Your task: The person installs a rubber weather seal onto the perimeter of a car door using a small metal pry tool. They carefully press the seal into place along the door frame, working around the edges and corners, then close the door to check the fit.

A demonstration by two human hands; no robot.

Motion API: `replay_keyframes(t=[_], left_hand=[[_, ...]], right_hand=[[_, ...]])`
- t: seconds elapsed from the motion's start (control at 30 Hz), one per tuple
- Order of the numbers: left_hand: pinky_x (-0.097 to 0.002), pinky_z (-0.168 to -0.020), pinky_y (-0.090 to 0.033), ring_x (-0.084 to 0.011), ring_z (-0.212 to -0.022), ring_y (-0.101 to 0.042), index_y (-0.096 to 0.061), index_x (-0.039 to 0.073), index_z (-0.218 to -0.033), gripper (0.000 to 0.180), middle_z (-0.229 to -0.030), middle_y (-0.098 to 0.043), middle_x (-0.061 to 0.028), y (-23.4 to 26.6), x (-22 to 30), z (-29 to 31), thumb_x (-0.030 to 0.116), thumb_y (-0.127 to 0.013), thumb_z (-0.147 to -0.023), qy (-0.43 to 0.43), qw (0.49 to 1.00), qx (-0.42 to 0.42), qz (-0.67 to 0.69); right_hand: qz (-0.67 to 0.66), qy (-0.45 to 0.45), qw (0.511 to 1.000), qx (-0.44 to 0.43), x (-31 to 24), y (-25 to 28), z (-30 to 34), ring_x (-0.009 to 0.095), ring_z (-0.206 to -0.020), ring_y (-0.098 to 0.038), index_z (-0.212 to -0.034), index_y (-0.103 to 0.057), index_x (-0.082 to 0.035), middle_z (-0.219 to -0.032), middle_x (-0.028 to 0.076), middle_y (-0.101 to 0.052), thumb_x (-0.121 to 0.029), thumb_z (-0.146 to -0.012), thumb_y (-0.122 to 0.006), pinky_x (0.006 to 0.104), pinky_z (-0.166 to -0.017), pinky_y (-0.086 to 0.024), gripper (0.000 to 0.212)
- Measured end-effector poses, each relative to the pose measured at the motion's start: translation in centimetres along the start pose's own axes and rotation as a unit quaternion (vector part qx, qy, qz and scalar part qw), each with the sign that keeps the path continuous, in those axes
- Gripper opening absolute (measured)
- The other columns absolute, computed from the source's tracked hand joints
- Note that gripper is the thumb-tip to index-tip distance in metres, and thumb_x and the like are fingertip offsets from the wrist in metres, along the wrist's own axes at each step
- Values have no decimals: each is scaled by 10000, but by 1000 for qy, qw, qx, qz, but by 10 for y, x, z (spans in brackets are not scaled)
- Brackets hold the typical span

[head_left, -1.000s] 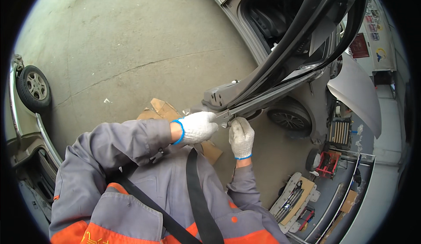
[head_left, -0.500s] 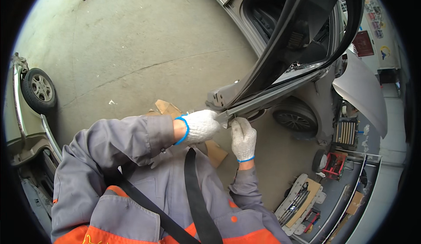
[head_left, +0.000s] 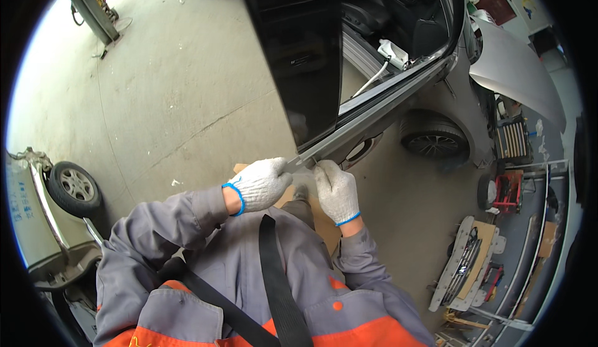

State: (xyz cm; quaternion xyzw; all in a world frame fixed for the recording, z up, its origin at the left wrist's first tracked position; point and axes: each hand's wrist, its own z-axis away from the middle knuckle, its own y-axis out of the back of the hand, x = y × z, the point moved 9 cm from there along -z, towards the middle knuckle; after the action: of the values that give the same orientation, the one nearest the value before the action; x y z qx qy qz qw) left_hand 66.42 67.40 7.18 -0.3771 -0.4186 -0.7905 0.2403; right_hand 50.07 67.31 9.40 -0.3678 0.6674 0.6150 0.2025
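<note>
Both hands, in white knit gloves with blue cuffs, meet at the lower corner of an open car door (head_left: 311, 66), which serves as the landmark here. The left hand (head_left: 261, 184) is closed around the near end of the door's grey bottom edge strip (head_left: 374, 118), fingers curled over it where the strip comes to its tip. The right hand (head_left: 336, 190) sits just beside the left one, directly under the same corner, its fingers bent and pressed up against the underside of the strip; whether it pinches a small part there or only braces against the metal cannot be told. The door's dark glass panel rises from the hands toward the top of the view, and the strip runs from the hands up and to the right along the panel's base. Beyond the door, to its right, the car's interior (head_left: 398, 29) shows with a white connector and cable (head_left: 391, 54) lying on the sill. Below the door and right of the hands stands the car's wheel (head_left: 434, 140). Under the hands, a piece of cardboard (head_left: 324, 222) lies on the concrete floor (head_left: 174, 85). Far left of the door, another vehicle's wheel (head_left: 75, 188) is seen, and well right of the door lies a detached grille (head_left: 466, 272).
</note>
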Motion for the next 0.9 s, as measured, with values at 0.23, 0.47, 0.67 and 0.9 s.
replay_keyframes(t=[0.23, 0.47, 0.67, 0.9], left_hand=[[-522, -805, -500, -498, -917, -626, -584, -34, -974, 312, -930, -649, -316, 1, 0, 3, 277, -562, -965, -5, 1000, 29, -10], [-434, -658, -512, -324, -694, -652, -617, -29, -1040, 328, -795, -656, -184, -2, -4, 1, 283, -549, -966, 53, 993, -39, 100], [-293, -396, -373, -102, -464, -457, -614, 10, -971, 269, -676, -513, -13, -9, -2, 13, 267, -534, -986, 216, 937, -122, 247], [-296, -428, -393, -125, -505, -469, -632, 29, -1026, 287, -695, -530, -32, -8, 5, 12, 289, -520, -983, 199, 953, -103, 205]], right_hand=[[-6, 2, 1000, 20, 1, 1, 3, 453, -806, -653, -997, -645, -56, -838, 220, -675, -222, -990, -588, 499, -652, -522, 176], [-2, -17, 1000, 4, -3, 3, 3, 458, -819, -652, -1014, -649, -42, -848, 231, -677, -220, -990, -589, 498, -668, -523, 190], [-142, -122, 981, -48, 23, -18, 11, 462, -887, -638, -1030, -637, 11, -940, 266, -672, -203, -991, -586, 468, -729, -512, 223], [-116, 47, 988, 86, 9, -19, 18, 287, -677, -616, -926, -615, 14, -745, 143, -576, -169, -969, -583, 391, -636, -508, 190]])
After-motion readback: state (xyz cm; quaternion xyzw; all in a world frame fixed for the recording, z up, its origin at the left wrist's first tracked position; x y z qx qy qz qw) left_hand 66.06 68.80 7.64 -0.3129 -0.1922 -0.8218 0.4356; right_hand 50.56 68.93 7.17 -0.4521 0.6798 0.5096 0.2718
